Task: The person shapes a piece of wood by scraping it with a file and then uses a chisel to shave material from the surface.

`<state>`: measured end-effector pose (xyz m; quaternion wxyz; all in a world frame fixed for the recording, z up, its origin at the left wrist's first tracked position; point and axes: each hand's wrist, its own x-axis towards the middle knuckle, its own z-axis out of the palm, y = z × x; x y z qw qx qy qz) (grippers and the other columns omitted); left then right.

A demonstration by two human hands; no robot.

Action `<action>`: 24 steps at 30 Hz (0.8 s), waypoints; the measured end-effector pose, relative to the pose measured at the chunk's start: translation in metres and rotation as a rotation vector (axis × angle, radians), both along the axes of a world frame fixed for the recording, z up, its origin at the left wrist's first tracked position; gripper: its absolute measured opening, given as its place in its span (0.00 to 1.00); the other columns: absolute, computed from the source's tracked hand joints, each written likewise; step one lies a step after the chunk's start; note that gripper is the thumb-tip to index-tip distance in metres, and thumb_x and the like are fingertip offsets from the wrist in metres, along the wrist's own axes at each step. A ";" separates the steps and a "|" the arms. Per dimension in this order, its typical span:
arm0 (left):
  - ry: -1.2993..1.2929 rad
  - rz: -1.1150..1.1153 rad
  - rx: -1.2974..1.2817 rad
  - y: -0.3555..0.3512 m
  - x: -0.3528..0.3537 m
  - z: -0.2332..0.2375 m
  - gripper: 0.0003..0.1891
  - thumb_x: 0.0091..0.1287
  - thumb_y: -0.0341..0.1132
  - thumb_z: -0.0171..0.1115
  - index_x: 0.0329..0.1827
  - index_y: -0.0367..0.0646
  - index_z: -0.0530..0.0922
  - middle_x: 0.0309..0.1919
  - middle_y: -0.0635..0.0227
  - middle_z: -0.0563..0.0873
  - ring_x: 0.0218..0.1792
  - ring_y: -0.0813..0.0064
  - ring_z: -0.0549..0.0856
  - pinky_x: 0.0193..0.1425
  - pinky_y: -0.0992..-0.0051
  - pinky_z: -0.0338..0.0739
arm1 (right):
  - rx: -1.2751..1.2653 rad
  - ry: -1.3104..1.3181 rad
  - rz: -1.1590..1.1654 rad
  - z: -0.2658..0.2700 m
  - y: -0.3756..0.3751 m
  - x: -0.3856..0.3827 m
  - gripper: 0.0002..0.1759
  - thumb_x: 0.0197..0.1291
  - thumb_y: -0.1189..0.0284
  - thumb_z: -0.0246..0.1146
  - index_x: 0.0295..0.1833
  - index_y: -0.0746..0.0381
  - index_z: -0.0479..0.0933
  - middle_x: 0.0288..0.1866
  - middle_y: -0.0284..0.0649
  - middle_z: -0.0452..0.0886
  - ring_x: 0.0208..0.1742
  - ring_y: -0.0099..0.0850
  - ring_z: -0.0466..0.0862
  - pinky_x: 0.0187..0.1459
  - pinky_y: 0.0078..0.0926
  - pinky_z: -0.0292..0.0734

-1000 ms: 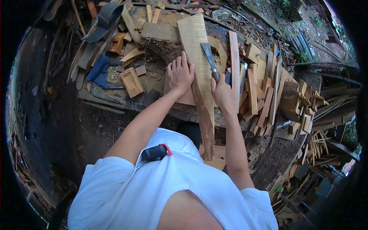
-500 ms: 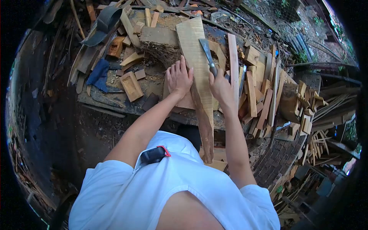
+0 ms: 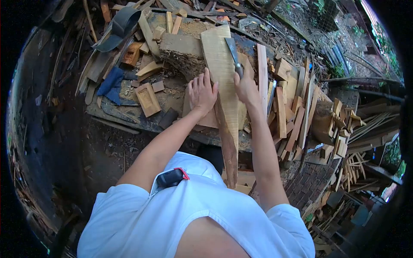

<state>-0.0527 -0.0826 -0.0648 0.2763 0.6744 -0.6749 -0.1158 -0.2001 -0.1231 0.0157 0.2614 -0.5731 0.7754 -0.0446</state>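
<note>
A long pale wooden board point(image 3: 224, 81) with a rough brown lower edge lies across the bench and points toward my body. My left hand point(image 3: 202, 93) rests against the board's left edge, fingers spread and pointing away from me. In my right hand point(image 3: 246, 89) is the dark handle of a flat-bladed tool point(image 3: 232, 50). The tool's widening metal blade lies over the right part of the board, its tip pointing away from me. Just right of the tool, a curved wooden piece point(image 3: 246, 66) is partly hidden by my right hand.
The workbench point(image 3: 116, 112) holds a hollowed wooden block point(image 3: 147, 99), a blue cloth point(image 3: 112, 85) and a thick rough slab point(image 3: 183, 47). Upright strips and offcuts point(image 3: 280, 112) crowd the right side. A curved dark sheet point(image 3: 121, 26) stands at the back left.
The board now appears slightly lower in view. The tool's blade has turned a little more upright, and my right hand has shifted slightly with it. My left hand stays at the board's left edge.
</note>
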 end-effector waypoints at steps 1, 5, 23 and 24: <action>0.002 0.016 0.008 0.000 0.000 -0.002 0.32 0.70 0.47 0.56 0.72 0.37 0.65 0.56 0.59 0.78 0.56 0.60 0.77 0.65 0.58 0.66 | 0.011 0.016 0.029 0.005 0.014 0.001 0.27 0.71 0.51 0.49 0.59 0.64 0.64 0.43 0.67 0.82 0.47 0.65 0.82 0.47 0.59 0.77; 0.007 0.017 -0.053 -0.001 -0.001 -0.006 0.34 0.67 0.47 0.59 0.72 0.37 0.65 0.53 0.60 0.79 0.54 0.61 0.77 0.65 0.57 0.65 | 0.036 0.046 -0.006 0.021 0.030 0.010 0.27 0.72 0.51 0.48 0.57 0.65 0.67 0.41 0.66 0.82 0.46 0.66 0.81 0.47 0.60 0.75; 0.005 0.002 -0.047 -0.001 -0.001 -0.012 0.32 0.70 0.48 0.56 0.72 0.37 0.65 0.55 0.59 0.78 0.55 0.60 0.77 0.65 0.56 0.65 | -0.095 0.151 0.155 0.020 0.187 -0.017 0.20 0.72 0.57 0.54 0.57 0.61 0.66 0.25 0.58 0.81 0.26 0.58 0.83 0.27 0.54 0.78; 0.004 -0.002 -0.041 -0.002 -0.002 -0.012 0.33 0.69 0.49 0.57 0.71 0.36 0.65 0.55 0.59 0.78 0.56 0.60 0.77 0.65 0.56 0.64 | -0.050 0.145 0.153 0.024 0.211 -0.019 0.19 0.72 0.57 0.54 0.55 0.61 0.66 0.24 0.56 0.81 0.26 0.57 0.83 0.26 0.54 0.77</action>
